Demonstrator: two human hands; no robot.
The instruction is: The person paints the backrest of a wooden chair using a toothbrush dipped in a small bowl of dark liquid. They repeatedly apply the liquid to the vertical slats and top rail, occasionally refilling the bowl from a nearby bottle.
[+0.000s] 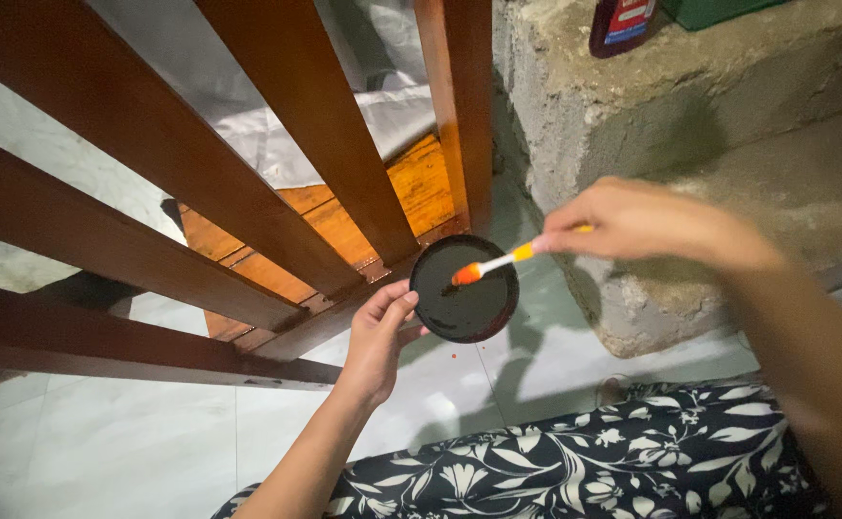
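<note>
My left hand (379, 336) holds a small round dark dish (466, 306) by its near left rim; the dish carries dark liquid. My right hand (632, 219) pinches the yellow-and-white handle of a small brush (500, 262), whose orange tip rests in the dish. Just beyond the dish stands a brown wooden frame (286, 183) with several slanted slats, glossy and reddish; its lower rail is right behind my left fingers.
A rough concrete block ledge (729, 125) rises at the right, with a dark bottle (621, 24) and a green container (714, 10) on top. White sheeting (277, 135) lies behind the slats. Pale floor tiles (104, 442) spread below. My floral-print garment (584, 461) fills the bottom.
</note>
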